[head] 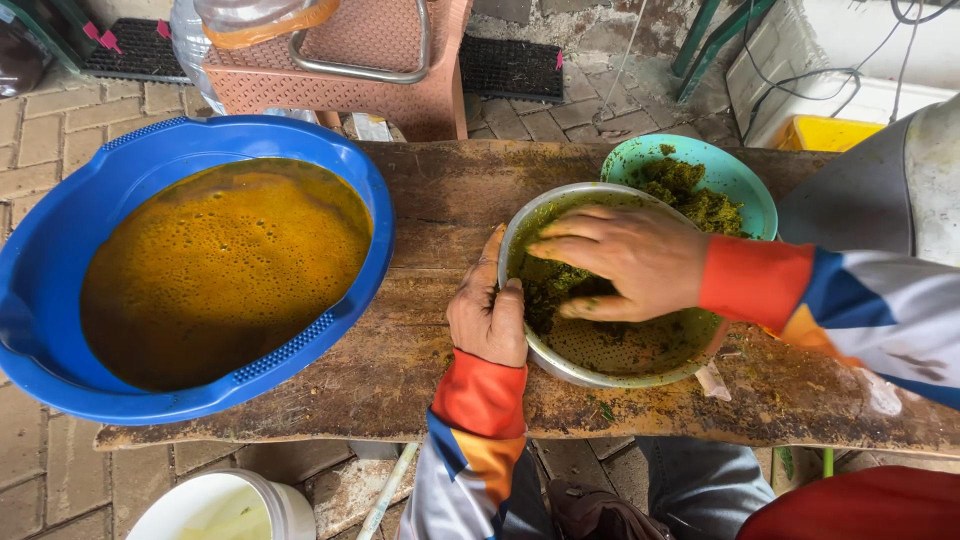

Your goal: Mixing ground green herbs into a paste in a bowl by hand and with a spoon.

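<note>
A round metal sieve bowl (640, 365) sits on a worn wooden board (420, 200), smeared inside with green mash (545, 285). My left hand (487, 315) grips the bowl's left rim, thumb pointing up along the edge. My right hand (625, 262) reaches in from the right, palm down, fingers curled and pressing into the green mash. Behind the bowl, touching it, a teal bowl (745, 185) holds a heap of the same green pulp.
A big blue basin (60, 240) full of frothy orange-brown liquid fills the board's left half. A pink plastic stool (350, 75) stands behind on the brick floor. A white bucket (225, 505) is below the board's near edge; a yellow tub (825, 132) sits far right.
</note>
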